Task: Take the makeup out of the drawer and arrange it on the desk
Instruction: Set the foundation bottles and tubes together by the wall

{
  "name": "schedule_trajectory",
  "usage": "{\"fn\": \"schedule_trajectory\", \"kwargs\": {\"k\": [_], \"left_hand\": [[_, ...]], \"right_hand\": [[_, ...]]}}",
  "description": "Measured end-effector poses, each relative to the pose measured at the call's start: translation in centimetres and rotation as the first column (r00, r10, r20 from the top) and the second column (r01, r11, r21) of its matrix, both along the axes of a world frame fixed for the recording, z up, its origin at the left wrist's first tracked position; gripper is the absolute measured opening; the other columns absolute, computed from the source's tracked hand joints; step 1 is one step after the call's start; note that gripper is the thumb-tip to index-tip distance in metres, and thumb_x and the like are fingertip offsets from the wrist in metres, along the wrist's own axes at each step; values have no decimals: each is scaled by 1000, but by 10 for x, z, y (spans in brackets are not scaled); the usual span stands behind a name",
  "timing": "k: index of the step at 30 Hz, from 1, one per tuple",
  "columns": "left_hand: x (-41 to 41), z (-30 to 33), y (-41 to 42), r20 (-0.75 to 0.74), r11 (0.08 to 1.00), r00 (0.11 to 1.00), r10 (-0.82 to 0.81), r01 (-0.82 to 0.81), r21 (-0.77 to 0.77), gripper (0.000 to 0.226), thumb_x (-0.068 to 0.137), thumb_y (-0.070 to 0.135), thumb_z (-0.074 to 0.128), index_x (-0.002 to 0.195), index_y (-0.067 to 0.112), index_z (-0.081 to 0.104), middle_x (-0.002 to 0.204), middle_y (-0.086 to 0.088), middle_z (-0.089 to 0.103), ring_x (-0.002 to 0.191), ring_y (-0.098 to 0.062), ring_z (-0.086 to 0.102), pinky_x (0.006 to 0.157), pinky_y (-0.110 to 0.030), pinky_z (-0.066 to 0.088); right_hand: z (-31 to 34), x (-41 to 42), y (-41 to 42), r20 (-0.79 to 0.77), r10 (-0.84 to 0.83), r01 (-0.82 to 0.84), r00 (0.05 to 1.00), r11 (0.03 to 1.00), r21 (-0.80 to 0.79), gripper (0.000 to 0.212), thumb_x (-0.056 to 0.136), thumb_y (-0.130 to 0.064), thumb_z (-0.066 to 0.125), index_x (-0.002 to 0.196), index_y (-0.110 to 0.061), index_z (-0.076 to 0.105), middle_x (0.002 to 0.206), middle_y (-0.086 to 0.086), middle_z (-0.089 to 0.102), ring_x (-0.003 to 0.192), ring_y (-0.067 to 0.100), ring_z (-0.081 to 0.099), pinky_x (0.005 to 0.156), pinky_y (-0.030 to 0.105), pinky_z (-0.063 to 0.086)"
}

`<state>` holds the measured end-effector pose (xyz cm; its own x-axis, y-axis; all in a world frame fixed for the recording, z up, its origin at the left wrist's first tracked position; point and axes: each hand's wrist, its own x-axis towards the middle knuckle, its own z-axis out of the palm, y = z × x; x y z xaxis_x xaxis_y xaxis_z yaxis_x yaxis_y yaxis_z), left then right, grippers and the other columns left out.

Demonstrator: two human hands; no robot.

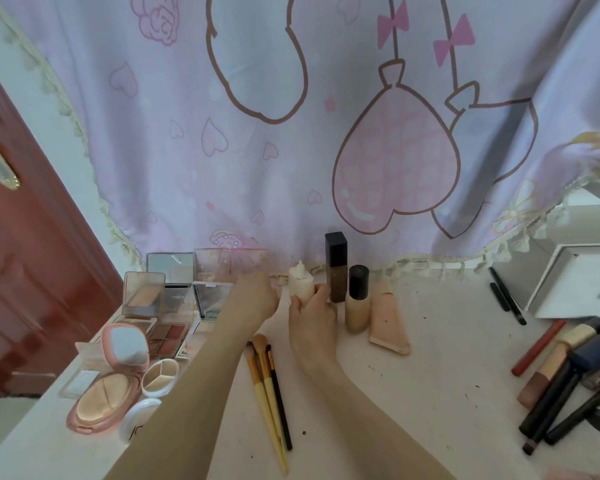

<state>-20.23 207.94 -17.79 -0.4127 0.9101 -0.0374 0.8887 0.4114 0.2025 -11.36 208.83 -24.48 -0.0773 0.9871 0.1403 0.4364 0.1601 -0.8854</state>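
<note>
**Two hands at the back of the desk, one on a cream bottle**

Two hands are up near the curtain edge, approx 12 o'clock on the desk (pixel 430 375). Right hand (pixel 312 317) has its fingers curled round a small cream bottle (pixel 300 282) w/ a pointed nozzle tip, bottle upright, no label I can read. Left hand (pixel 257 296) reaches just beside it at 11 o'clock; fingers point away from the cam so can't tell how far they're curled or if they've got anything.

Writing: a clear palette lid (pixel 222 268) at 11 o'clock has mirrored print on it, too blurry to say for sure. Same w/ the grey word on the open palette (pixel 174 317) below it.

Right of the cream bottle, touching distance: tall dark bottle (pixel 336 271) w/ black square cap, then a beige foundation bottle (pixel 357 303) w/ round black cap, then a peach tube (pixel 388 320) lying flat.

3 brushes (pixel 269 386) lie together btwn the forearms, 2 yellow handles + 1 black.

At 9 o'clock: pink compact (pixel 108 393) open w/ mirror up, plus small round pots.

At 3 o'clock: red pencil (pixel 537 348), pile of dark sticks and tubes (pixel 568 375), white drawer box (pixel 568 282), 2 thin black pencils (pixel 506 292) near it.
</note>
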Motion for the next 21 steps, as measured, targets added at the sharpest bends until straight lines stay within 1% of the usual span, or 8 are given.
{"fn": "schedule_trajectory", "kwargs": {"k": [1, 3, 7, 10, 15, 17, 19, 21], "left_hand": [[0, -3, 2, 15, 1000, 1000, 7, -7, -7, 25, 95, 17, 41, 87, 1, 58, 82, -12, 61, 87, -29, 64, 78, -31, 51], [0, -8, 6, 18, 1000, 1000, 21, -22, 13, 24, 95, 18, 43, 86, 1, 57, 72, -8, 55, 83, -28, 65, 72, -29, 49], [-2, -13, 15, 30, 995, 999, 41, -44, 88, 24, 93, 21, 46, 88, 1, 58, 82, -15, 66, 85, -31, 65, 71, -32, 50], [-4, -15, 24, 32, 991, 998, 45, -49, 126, 26, 91, 22, 49, 90, -1, 59, 90, -19, 68, 84, -34, 65, 70, -34, 52], [-5, -17, 36, 90, 987, 994, 60, -72, 141, 25, 92, 19, 46, 93, -2, 60, 90, -19, 68, 90, -32, 62, 68, -30, 42], [-4, -17, 38, 131, 985, 990, 54, -74, 158, 27, 94, 18, 43, 83, -1, 60, 89, -23, 66, 88, -34, 61, 66, -29, 39], [-5, -17, 37, 188, 980, 980, 63, -96, 176, 31, 93, 16, 43, 68, 1, 55, 76, -21, 62, 85, -35, 59, 65, -30, 38], [-7, -18, 37, 221, 977, 972, 82, -123, 176, 27, 91, 13, 45, 73, -1, 59, 66, -16, 59, 84, -34, 60, 67, -30, 40]], "right_hand": [[-1, -2, 2, 7, -9, 9, 1000, 1000, 8, 29, 96, -26, 46, 119, -11, 36, 110, 13, 56, 97, 23, 52, 70, 28, 44], [-1, -5, 7, 11, -18, 18, 1000, 1000, 14, 30, 96, -25, 46, 121, -11, 36, 113, 14, 56, 100, 25, 53, 74, 30, 48], [-2, -9, 16, -4, 0, 0, 1000, 1000, 3, 34, 95, -24, 49, 124, -11, 38, 117, 13, 56, 106, 26, 54, 81, 34, 50], [-2, -9, 22, -37, 27, -27, 999, 999, -19, 37, 93, -20, 51, 127, -11, 39, 118, 12, 55, 109, 26, 52, 83, 32, 46], [-1, -11, 26, -58, 38, -38, 998, 999, -8, 29, 95, -13, 48, 123, -10, 48, 114, 13, 59, 108, 26, 54, 87, 33, 44], [-1, -14, 29, -44, 38, -38, 998, 999, 1, 28, 95, -12, 47, 122, -9, 51, 115, 12, 60, 110, 26, 53, 91, 32, 43], [-1, -17, 30, -7, 34, -34, 999, 999, 21, 28, 96, -12, 45, 122, -8, 53, 118, 10, 59, 113, 24, 51, 96, 31, 39], [-3, -21, 30, 28, 18, -19, 999, 999, 28, 29, 96, -14, 44, 123, -8, 52, 121, 9, 56, 115, 23, 47, 97, 28, 34]]}}
